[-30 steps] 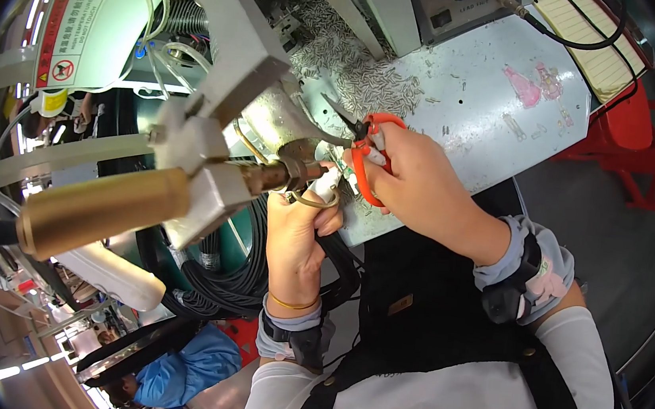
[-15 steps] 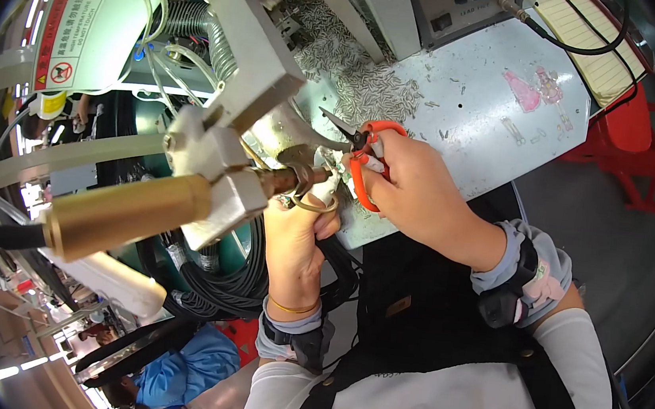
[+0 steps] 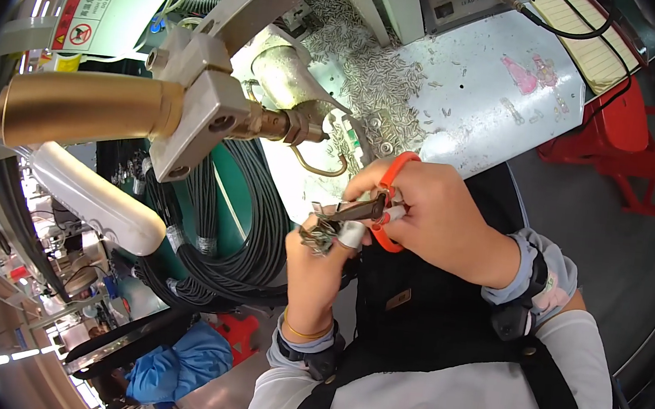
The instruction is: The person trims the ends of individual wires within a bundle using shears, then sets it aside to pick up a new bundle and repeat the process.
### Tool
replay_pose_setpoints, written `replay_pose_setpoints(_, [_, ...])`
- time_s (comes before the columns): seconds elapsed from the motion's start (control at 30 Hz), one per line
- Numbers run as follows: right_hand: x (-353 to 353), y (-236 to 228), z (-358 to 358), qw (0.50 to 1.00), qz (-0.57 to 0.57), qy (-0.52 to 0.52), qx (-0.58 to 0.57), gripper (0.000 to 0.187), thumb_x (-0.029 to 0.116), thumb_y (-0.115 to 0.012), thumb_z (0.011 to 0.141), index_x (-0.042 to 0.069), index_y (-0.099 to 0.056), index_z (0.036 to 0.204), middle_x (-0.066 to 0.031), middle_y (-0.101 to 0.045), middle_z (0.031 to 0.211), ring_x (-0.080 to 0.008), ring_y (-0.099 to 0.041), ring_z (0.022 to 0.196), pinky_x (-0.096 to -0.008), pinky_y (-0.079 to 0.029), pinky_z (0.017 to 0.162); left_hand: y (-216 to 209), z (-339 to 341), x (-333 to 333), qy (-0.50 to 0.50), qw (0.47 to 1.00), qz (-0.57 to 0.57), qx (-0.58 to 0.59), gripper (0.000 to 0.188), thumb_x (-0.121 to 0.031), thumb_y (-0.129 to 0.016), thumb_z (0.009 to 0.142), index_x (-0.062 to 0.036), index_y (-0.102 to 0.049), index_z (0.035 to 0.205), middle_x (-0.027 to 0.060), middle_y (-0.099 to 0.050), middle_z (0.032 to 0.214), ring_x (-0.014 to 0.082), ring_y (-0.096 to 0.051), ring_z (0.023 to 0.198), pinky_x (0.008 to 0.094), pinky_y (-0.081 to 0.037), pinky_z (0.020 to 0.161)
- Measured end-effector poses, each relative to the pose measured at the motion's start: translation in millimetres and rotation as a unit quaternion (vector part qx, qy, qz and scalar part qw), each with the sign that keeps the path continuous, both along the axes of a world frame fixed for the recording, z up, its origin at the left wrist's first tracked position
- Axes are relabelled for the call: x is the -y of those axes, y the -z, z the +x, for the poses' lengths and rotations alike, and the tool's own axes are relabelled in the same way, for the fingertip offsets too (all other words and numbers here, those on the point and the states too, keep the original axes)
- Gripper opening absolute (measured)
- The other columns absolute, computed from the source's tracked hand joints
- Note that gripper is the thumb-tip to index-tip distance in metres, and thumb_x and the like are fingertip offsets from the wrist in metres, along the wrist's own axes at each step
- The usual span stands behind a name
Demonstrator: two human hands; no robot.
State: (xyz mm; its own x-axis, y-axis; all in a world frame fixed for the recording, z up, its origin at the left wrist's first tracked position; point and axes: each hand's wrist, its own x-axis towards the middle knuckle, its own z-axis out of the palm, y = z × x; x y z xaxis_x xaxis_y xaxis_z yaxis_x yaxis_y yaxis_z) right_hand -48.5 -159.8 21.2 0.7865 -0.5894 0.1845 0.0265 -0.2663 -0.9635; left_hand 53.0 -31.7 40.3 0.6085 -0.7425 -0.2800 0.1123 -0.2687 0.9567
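Scissors (image 3: 364,210): orange-red handles, dark blades; gripped in the right hand (image 3: 437,206), tips pointing left toward the clump.
Clump (image 3: 317,238): small, thin silvery pieces, jumbled, held in the left hand (image 3: 312,271).

The person's left grip (image 3: 311,273) is curled, the left forearm (image 3: 310,308) pointing away from the near side. The right forearm (image 3: 489,257) angles far and left, its right grip (image 3: 435,204) clenched just beside the left.
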Motion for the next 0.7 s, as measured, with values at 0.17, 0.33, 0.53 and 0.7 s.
replay_pose_setpoints(0.17, [2.3,-7.3,-7.7,0.99,0.098,-0.053,-0.084,0.011,0.007,-0.06,0.075,0.0,-0.052,0.074,-0.0069,-0.057,0.069,-0.0116,-0.054,0.059,-0.0241,-0.041,0.051,0.9,-12.5,1.2,-0.096,0.992,-0.081,-0.001,0.01,-0.001,-0.06,0.076,0.0015,-0.056,0.085,0.0033,-0.056,0.073,0.007,-0.048,0.059,0.0181,-0.037,0.052])
replay_pose_setpoints(0.33, [7.8,-17.3,-6.9,0.877,0.413,-0.181,-0.164,0.01,0.008,-0.06,0.072,0.002,-0.053,0.077,-0.0052,-0.054,0.065,-0.0148,-0.054,0.055,-0.0262,-0.04,0.048,4.0,-10.9,-2.4,-0.044,0.989,-0.078,0.117,0.012,-0.002,-0.06,0.077,0.0001,-0.053,0.086,0.001,-0.052,0.069,0.0055,-0.043,0.051,0.0184,-0.034,0.046])
replay_pose_setpoints(0.53, [-0.7,3.9,-6.6,0.942,-0.332,-0.009,0.051,0.015,0.018,-0.059,0.072,0.009,-0.056,0.084,0.001,-0.045,0.056,-0.012,-0.047,0.046,-0.0233,-0.035,0.042,-9.9,1.7,-3.2,-0.047,0.957,-0.085,-0.272,0.013,0.001,-0.058,0.077,-0.0004,-0.05,0.088,0.0002,-0.048,0.066,0.0043,-0.035,0.045,0.0198,-0.028,0.04])
replay_pose_setpoints(0.7, [13.7,-13.4,-9.2,0.872,-0.483,-0.051,0.066,0.02,0.023,-0.057,0.07,0.013,-0.057,0.087,0.0039,-0.044,0.057,-0.0093,-0.046,0.046,-0.0217,-0.033,0.041,-12.6,-1.0,-7.4,-0.061,0.982,-0.018,-0.178,0.014,0.0,-0.057,0.075,0.0011,-0.05,0.088,0.0049,-0.053,0.071,0.0055,-0.044,0.048,0.0181,-0.033,0.041])
